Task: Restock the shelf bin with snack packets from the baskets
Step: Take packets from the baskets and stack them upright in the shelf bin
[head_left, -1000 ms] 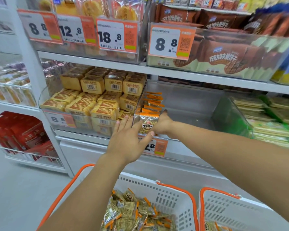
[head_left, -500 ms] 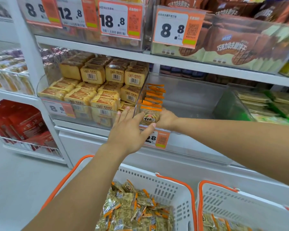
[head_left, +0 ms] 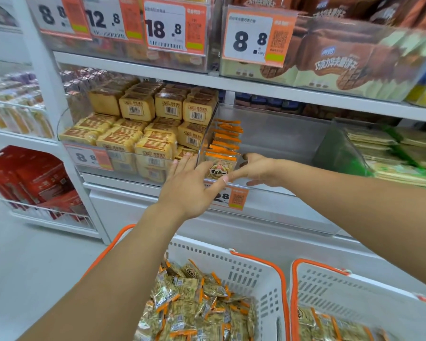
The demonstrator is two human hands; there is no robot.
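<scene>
From the head camera, two bare arms reach up to a clear shelf bin (head_left: 280, 134) on the middle shelf. A row of snack packets (head_left: 225, 141) with orange tops stands along the left side of the bin, one behind the other. The rest of the bin floor is bare. The left hand (head_left: 191, 188) is spread out flat with straight fingers in front of the bin, and its thumb lies at the bottom of the front packet (head_left: 220, 166). It grips nothing. The right hand (head_left: 258, 169) is inside the bin, just to the right of the front packet, with its fingers loose and reaching toward the packet. It looks let go, with nothing held in it. A price tag (head_left: 231, 198) hangs on the front of the bin under the hands. To the left of the bin sit yellow cake packs (head_left: 138, 134) in their own bin. Down below are two white baskets with orange handles. The left basket (head_left: 244, 271) is full of more snack packets. The right basket (head_left: 354, 299) has some packets in it too.
</scene>
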